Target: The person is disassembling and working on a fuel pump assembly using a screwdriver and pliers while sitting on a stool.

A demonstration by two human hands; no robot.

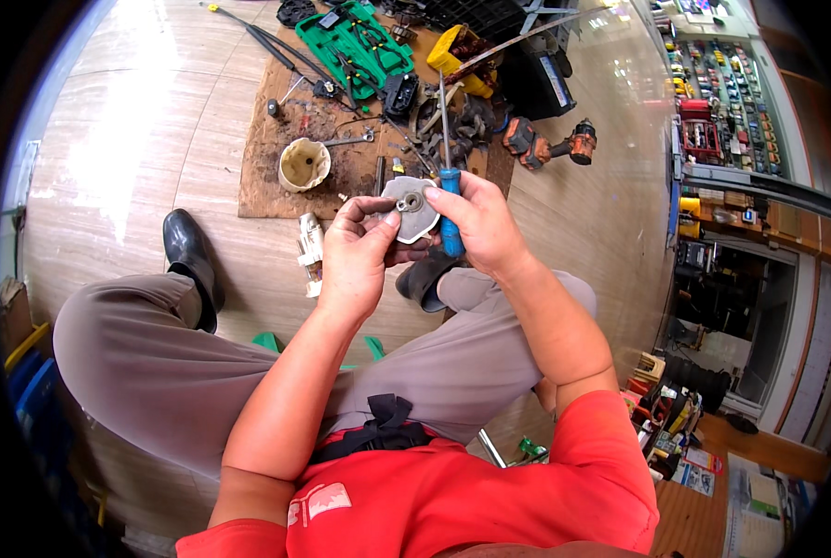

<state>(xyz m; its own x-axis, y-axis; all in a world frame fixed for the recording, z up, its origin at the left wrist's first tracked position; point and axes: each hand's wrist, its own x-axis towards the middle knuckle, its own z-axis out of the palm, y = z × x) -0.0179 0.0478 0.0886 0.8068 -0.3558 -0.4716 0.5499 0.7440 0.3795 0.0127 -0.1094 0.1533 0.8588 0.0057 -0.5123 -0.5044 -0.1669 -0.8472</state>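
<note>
Between my two hands is a flat grey metal cover with a round boss and a hole near its upper middle. My left hand pinches its left side, thumb on the face and fingers behind. My right hand is closed round the blue handle of a screwdriver, whose long shaft points up and away from me. The right thumb also presses on the cover's right edge, beside the boss. Below my left hand, a cream-white cylindrical part lies on the floor.
A stained cardboard sheet holds a cream cup, a wrench, a green tool case, a yellow housing and dark metal parts. An orange-black cordless drill lies at its right. My boots and knees flank the work; stocked shelves stand right.
</note>
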